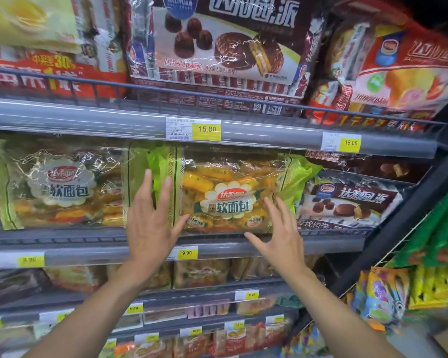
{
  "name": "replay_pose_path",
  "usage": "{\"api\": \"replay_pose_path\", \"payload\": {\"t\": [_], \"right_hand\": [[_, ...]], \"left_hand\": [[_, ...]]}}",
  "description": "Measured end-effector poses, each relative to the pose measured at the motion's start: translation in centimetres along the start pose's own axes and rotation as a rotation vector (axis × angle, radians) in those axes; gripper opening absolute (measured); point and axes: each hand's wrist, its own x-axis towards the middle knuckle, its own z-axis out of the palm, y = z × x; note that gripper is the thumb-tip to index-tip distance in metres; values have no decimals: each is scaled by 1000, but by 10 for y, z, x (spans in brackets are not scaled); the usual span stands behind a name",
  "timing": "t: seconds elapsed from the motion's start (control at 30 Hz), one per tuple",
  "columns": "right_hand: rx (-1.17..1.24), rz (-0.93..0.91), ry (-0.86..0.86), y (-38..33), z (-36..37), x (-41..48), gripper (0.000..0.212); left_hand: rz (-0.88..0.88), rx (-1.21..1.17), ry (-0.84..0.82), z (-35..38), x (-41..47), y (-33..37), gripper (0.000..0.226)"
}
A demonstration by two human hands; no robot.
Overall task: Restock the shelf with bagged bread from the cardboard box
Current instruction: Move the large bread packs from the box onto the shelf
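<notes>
A clear, green-edged bag of soft bread (228, 195) stands upright on the middle shelf (75, 240), full of small orange-wrapped rolls. My left hand (150, 218) is spread flat in front of the bag's left edge, fingers apart, holding nothing. My right hand (279, 233) hovers open at the bag's lower right corner, fingers apart; whether it touches the bag I cannot tell. A second bag of the same bread (62, 187) stands to the left on the same shelf. The cardboard box is out of view.
Chocolate pie bags (217, 47) fill the upper shelf and another pie bag (347, 200) sits right of the bread. Lower shelves hold more bagged bread (199, 272). Yellow price tags (188, 253) line the rails. Snack packets (383, 295) hang at the right.
</notes>
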Motion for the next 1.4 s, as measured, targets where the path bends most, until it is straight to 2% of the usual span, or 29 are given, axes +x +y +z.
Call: {"api": "replay_pose_path", "payload": {"t": [0.1, 0.23, 0.6, 0.8, 0.93, 1.0, 1.1, 1.2, 1.27, 1.4], "right_hand": [[11, 3, 45, -4, 1, 1, 89], [33, 16, 65, -8, 5, 5, 86], [41, 51, 84, -3, 12, 20, 81], [-29, 55, 15, 3, 19, 2, 75], [-43, 13, -28, 7, 9, -3, 68], [-15, 47, 30, 4, 0, -1, 67], [47, 77, 162, -4, -11, 1, 82], [14, 54, 145, -15, -16, 2, 107], [-1, 46, 122, -22, -13, 4, 115], [63, 81, 105, -29, -5, 14, 115]], "left_hand": [[36, 3, -47, 2, -8, 6, 99], [-3, 20, -194, 1, -6, 14, 112], [28, 32, -290, 21, 13, 14, 109], [72, 76, -375, 28, -3, 1, 105], [88, 101, -350, 26, -9, -4, 98], [61, 92, -309, 21, -11, -3, 95], [36, 62, -174, 13, -16, 2, 91], [61, 45, -86, 11, -21, 10, 93], [38, 33, -91, 12, -20, 16, 99], [-40, -62, -186, 19, -8, 28, 116]]}}
